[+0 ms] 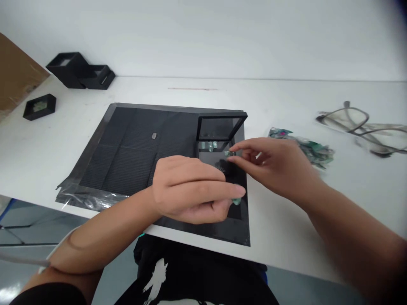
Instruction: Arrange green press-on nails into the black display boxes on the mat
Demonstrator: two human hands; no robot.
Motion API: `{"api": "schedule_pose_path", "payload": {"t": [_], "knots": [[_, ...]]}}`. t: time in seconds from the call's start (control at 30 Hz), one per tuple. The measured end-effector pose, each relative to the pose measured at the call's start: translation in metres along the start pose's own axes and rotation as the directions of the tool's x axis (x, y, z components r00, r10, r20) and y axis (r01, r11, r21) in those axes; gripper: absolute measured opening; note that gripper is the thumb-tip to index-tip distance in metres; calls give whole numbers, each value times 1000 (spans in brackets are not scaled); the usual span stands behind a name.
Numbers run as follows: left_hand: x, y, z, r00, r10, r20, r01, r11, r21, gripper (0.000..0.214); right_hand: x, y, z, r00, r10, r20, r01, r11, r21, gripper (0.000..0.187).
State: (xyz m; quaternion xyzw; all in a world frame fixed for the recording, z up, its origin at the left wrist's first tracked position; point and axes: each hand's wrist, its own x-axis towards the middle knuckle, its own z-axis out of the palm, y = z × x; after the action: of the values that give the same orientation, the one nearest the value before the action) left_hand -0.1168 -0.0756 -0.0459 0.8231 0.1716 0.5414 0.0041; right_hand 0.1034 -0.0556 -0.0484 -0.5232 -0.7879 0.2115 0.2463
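On the mat [127,144], could jog the open box [208,157] with a brush of the left hand [190,188] and upset the row of stones [210,147] inside, or drop the stone [227,153] at the box's right side through too light a pinch. Holds the left hand curled, knuckles up, around a green piece [237,201]; reaches the right hand [276,163] in from the right, narrowly pinching the stone between thumb and forefinger, but cannot tell how firmly.
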Motion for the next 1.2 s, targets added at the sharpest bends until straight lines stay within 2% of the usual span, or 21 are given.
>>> {"api": "schedule_pose_path", "payload": {"t": [0.1, 0.2, 0.3, 0.43, 0.53, 0.6, 0.7, 0.83, 0.93, 1.07, 1.2], "knots": [[-2, -3, 2, 993, 8, -116, -9, 1000, -8, 19, 14, -3, 1, 994, 5, 109, 35, 930, -367, 13], [-2, -7, 3, 986, -5, -164, 4, 1000, -5, 19, 27, -9, 2, 985, 66, 157, 18, 875, -483, 14], [-1, -10, 3, 982, -20, -189, 21, 1000, 2, 18, 33, -15, 3, 978, 137, 159, -50, 887, -458, 9], [1, -11, 3, 975, -11, -223, 16, 1000, 20, 15, 27, -17, 3, 967, 132, 217, -39, 921, -389, 22], [1, -11, 3, 977, -15, -212, 25, 999, 44, 15, 18, -13, 4, 979, 46, 197, 21, 947, -322, 27], [1, -10, 3, 980, -17, -198, 27, 998, 48, 15, 13, -7, 9, 996, -28, 90, 54, 949, -311, 27], [0, -11, 2, 982, -20, -188, 28, 999, 39, 16, 10, 2, 17, 990, -138, -40, 113, 922, -371, 29], [0, -13, 2, 977, -14, -212, 31, 996, 79, 15, 8, 11, 20, 959, -284, 1, 258, 870, -421, 30], [1, -15, 3, 970, 4, -243, 15, 997, 77, 16, 6, 13, 18, 936, -352, 15, 320, 834, -449, 29], [0, -16, 5, 965, 10, -261, -1, 999, 35, 16, 4, 14, 19, 944, -330, -20, 288, 853, -435, 28], [1, -15, 5, 959, 30, -281, -23, 999, 30, 14, 5, 15, 23, 969, -236, -74, 197, 918, -344, 23]]}}
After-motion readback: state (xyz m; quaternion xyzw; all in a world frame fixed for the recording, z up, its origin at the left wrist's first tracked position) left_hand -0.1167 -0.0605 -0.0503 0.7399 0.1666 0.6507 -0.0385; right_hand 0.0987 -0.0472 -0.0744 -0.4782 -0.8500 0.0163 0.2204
